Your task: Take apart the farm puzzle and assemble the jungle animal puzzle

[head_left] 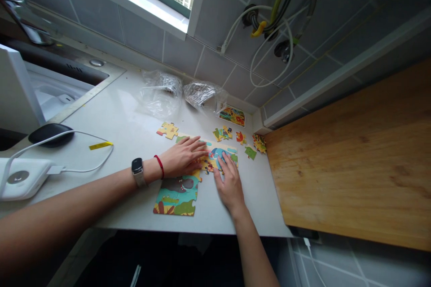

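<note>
A partly assembled jigsaw puzzle (178,193) lies flat on the white countertop, showing a grey hippo and a green crocodile in its lower left part. My left hand (183,156), with a watch and a red cord at the wrist, rests flat over the puzzle's upper middle and hides some of it. On the right section, beside a blue animal picture, my right hand (229,179) lies with fingers stretched out on the pieces. Loose puzzle pieces (222,133) are scattered beyond the hands, with one yellow piece (167,130) apart at upper left.
Two clear plastic bags (161,94) sit by the tiled wall, near a small picture card (232,115). A wooden board (353,157) borders the right side. At left are a black mouse-shaped object (50,135), a white charger (25,179) with cable, and a sink.
</note>
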A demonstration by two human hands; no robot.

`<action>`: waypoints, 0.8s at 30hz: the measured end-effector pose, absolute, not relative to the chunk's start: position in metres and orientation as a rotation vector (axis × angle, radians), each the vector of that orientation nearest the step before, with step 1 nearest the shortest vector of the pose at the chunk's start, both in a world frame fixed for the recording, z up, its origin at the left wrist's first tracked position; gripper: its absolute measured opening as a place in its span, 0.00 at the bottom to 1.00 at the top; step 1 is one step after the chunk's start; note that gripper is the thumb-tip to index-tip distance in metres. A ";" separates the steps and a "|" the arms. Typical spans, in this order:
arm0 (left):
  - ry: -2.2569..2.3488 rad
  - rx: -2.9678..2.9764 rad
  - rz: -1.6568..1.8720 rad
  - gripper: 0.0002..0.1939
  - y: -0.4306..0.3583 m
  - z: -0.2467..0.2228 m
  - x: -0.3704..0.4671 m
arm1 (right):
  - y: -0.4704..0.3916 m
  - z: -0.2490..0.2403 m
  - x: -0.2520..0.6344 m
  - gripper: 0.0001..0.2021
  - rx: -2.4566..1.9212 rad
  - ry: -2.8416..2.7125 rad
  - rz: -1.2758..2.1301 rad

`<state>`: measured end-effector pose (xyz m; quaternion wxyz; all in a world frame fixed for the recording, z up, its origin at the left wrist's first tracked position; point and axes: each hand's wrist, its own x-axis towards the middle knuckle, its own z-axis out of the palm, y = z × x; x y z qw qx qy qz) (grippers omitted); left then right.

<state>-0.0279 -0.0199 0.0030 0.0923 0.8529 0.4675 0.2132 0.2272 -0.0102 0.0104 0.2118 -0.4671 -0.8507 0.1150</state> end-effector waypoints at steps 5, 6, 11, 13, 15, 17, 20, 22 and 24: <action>1.460 2.529 0.579 0.34 -0.021 -0.007 -0.030 | -0.011 0.013 0.223 0.23 -1.353 -2.396 0.332; 1.460 2.539 0.569 0.34 -0.021 -0.009 -0.030 | -0.012 0.013 0.223 0.23 -1.353 -2.390 0.332; 1.445 2.573 0.582 0.34 -0.020 -0.013 -0.031 | 0.000 0.019 0.232 0.19 -1.325 -2.339 0.366; 1.449 2.577 0.607 0.34 -0.020 -0.014 -0.031 | 0.020 0.025 0.245 0.18 -1.326 -2.288 0.359; 1.453 2.575 0.640 0.34 -0.019 -0.016 -0.030 | 0.049 0.033 0.264 0.17 -1.368 -2.239 0.275; 1.455 2.574 0.671 0.33 -0.019 -0.017 -0.030 | 0.085 0.042 0.284 0.17 -1.513 -2.257 0.180; 1.455 2.574 0.699 0.33 -0.019 -0.019 -0.030 | 0.134 0.053 0.305 0.18 -1.710 -2.329 0.158; 1.456 2.569 0.709 0.32 -0.019 -0.019 -0.029 | 0.156 0.057 0.308 0.18 -1.720 -2.384 0.181; 1.455 2.567 0.703 0.32 -0.019 -0.019 -0.029 | 0.170 0.061 0.302 0.20 -1.666 -2.473 0.232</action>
